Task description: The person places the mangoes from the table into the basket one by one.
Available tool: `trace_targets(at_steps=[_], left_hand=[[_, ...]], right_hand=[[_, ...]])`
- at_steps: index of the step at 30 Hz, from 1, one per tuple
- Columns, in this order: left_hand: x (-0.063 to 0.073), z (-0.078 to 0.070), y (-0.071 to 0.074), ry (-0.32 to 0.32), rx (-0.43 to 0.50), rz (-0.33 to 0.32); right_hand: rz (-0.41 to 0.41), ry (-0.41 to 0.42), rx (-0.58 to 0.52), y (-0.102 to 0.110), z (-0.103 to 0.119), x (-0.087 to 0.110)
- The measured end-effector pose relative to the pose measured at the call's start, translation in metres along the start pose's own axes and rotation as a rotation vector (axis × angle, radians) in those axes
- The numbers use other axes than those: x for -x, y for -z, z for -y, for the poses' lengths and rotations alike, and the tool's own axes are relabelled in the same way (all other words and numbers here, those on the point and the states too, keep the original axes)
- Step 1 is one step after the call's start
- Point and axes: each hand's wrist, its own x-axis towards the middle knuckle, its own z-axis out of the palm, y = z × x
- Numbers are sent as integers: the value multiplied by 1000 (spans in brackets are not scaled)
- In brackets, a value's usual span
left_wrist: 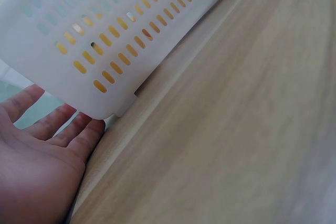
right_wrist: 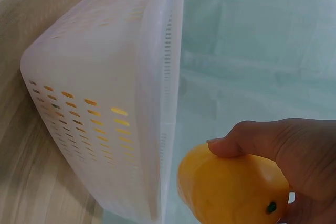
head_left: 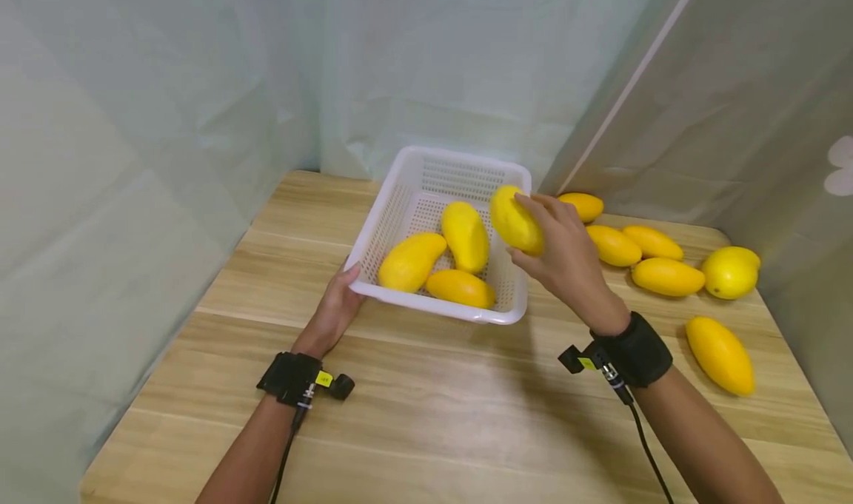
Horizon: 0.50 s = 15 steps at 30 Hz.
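Note:
A white perforated plastic basket (head_left: 380, 219) stands on the table with three yellow mangoes (head_left: 465, 236) inside. At its near left corner my left hand (head_left: 335, 308) holds the rim, thumb over the top. In the left wrist view, the fingers (left_wrist: 50, 124) of that hand lie against the outer wall. My right hand (head_left: 566, 249) grips another yellow mango (head_left: 514, 220) above the basket's right rim. The right wrist view shows the thumb on top of this mango (right_wrist: 231, 187), its dark stem end facing the camera.
More mangoes (head_left: 668, 277) lie to the right on the wooden table (head_left: 426, 415), with one mango (head_left: 720, 356) nearer the right edge. Beside the group is a rounder, lemon-like yellow fruit (head_left: 729, 273). Pale curtains (head_left: 466, 60) hang behind the table and along its sides.

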Motion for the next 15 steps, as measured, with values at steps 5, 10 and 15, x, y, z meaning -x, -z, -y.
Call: trace_targets(at_steps=[5, 10, 15], left_hand=[[0, 0, -1, -6, 3, 12], [-1, 1, -2, 8, -3, 4], [-2, 2, -2, 3, 4, 5]], right_hand=[[22, 5, 7, -4, 0, -10], [72, -9, 19, -11, 0, -21], [86, 3, 34, -20, -5, -32]])
